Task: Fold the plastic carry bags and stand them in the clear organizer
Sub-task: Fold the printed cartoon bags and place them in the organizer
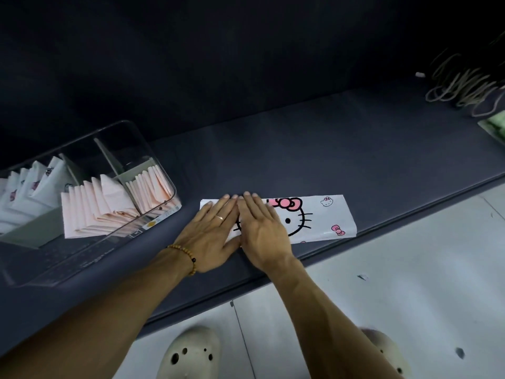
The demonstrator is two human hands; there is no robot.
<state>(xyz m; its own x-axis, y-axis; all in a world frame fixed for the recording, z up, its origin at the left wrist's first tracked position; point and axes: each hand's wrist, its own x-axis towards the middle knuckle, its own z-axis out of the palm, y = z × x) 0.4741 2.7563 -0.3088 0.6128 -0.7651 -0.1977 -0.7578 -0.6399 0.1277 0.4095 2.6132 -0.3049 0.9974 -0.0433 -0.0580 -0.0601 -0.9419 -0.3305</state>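
I see the plastic carry bag [314, 217] lying flat on the dark table [341, 149], just right of the frame's centre, folded into a long narrow strip that runs left to right. It is white and glossy, printed with a cartoon cat face wearing a pink bow, plus a small cat head and a small pink bow toward its right end. Both hands rest palm down on its left half: the left hand [210, 228], with a ring and a beaded bracelet at the wrist, and the right hand [262, 228] just beside it, touching along the index fingers. The fingers [255, 205] of both hands are straight and held close together, pressing the plastic flat, not curled round anything. At the left of the frame stands the clear organizer [153, 160], its dividers making compartments; pale pink folded bags [95, 212] stand in rows in the middle and right compartments, white printed folded bags [30, 192] in the left one. The hands cover the left part of the cat face and the strip's left end, so I cannot tell how the folds lie there. The organizer's left side is cut off by the frame edge. At the upper right a tangle of pale loops [459, 83] is dim and blurred; I cannot tell what it is.
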